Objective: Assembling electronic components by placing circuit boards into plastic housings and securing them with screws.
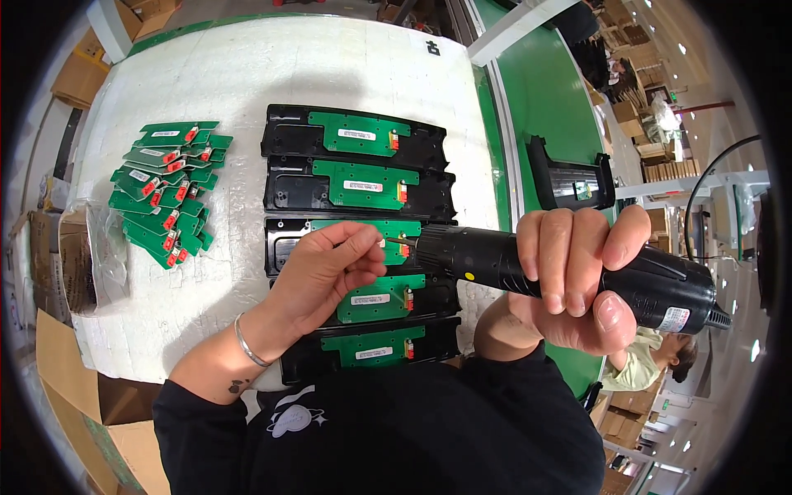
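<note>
5 black housings point(289, 192), stacked in column on white slab point(206, 74), each bearing 1 green circuit board point(351, 173). Right hand point(569, 256): wrapped round black electric screwdriver point(487, 257), tip at 3rd housing. Left hand point(334, 268): fingers curled near tip; pinched item, cannot tell. Board pile point(134, 202): left.

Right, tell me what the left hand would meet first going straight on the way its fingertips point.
Most likely the nose of the black electric screwdriver in the right hand. Depth is unclear, though: if the left hand sits lower, it might brush the red connector on the green circuit board instead.
</note>
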{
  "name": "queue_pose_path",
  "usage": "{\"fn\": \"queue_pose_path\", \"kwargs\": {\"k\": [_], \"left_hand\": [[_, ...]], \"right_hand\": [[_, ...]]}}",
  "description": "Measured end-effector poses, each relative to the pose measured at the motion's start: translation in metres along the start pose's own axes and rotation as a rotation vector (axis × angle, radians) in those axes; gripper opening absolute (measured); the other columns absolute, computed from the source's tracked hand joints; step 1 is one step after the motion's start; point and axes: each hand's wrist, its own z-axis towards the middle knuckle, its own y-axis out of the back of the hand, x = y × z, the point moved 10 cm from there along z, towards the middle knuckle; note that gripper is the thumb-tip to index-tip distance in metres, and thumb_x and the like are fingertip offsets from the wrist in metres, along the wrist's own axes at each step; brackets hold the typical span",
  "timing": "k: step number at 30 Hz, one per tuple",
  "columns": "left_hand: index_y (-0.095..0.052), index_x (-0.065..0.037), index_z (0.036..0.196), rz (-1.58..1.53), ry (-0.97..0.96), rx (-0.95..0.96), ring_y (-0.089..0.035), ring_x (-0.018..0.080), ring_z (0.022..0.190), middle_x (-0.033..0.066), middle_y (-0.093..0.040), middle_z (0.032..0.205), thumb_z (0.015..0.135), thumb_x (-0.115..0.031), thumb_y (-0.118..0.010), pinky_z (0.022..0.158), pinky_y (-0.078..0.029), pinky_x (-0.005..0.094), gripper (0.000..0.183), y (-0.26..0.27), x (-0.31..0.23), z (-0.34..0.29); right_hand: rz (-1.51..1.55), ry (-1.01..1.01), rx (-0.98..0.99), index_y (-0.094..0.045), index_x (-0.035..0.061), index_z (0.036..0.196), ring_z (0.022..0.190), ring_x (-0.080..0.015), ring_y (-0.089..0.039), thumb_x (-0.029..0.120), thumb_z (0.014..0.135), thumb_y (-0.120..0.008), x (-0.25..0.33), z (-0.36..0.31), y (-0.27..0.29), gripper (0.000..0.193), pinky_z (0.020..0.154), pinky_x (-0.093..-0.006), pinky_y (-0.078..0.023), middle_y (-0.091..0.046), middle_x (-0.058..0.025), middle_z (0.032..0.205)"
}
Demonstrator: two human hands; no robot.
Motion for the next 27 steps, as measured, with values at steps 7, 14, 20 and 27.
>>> {"fn": "queue_pose_path", "kwargs": {"k": [7, 14, 20, 27], "left_hand": [[-0.058, -0.004, 0.096, -0.092, -0.004, 0.042, -0.06, 0.0095, 0.081, 0.0032, -0.061, 0.087, 0.087, -0.013, -0.056, 0.073, -0.05, 0.019, 0.013, -0.008, 0.0, 0.0], [-0.057, -0.003, 0.1, -0.208, -0.026, 0.13, -0.06, 0.0096, 0.081, 0.0041, -0.061, 0.089, 0.087, -0.01, -0.055, 0.072, -0.051, 0.0186, 0.014, -0.01, -0.001, 0.002], [-0.059, -0.003, 0.097, -0.198, -0.006, 0.139, -0.06, 0.0097, 0.078, 0.0043, -0.062, 0.087, 0.087, -0.013, -0.056, 0.069, -0.052, 0.0199, 0.015, -0.011, 0.001, -0.001], [-0.06, -0.003, 0.094, -0.172, 0.007, 0.206, -0.06, 0.0092, 0.077, 0.0037, -0.062, 0.084, 0.087, -0.015, -0.056, 0.068, -0.052, 0.0201, 0.015, -0.011, 0.005, 0.0]], "right_hand": [[0.007, 0.006, 0.019, -0.039, 0.0103, 0.087, 0.048, -0.0037, -0.045, 0.013, 0.071, -0.053, 0.0, 0.001, 0.0, 0.021, 0.054, -0.0216, -0.037, -0.046, 0.0066, 0.056], [0.027, 0.004, 0.005, -0.039, 0.0106, 0.087, 0.048, -0.004, -0.045, 0.012, 0.071, -0.055, 0.0, 0.0, 0.001, 0.022, 0.055, -0.0213, -0.037, -0.046, 0.0063, 0.056], [0.066, 0.021, -0.049, -0.04, 0.0106, 0.086, 0.048, -0.0049, -0.046, 0.011, 0.071, -0.057, 0.002, -0.002, 0.0, 0.023, 0.054, -0.0214, -0.037, -0.048, 0.0055, 0.056], [0.06, 0.01, -0.037, -0.04, 0.0106, 0.086, 0.048, -0.0051, -0.046, 0.011, 0.072, -0.058, 0.002, -0.006, -0.003, 0.023, 0.054, -0.0207, -0.037, -0.048, 0.0055, 0.056]]}}
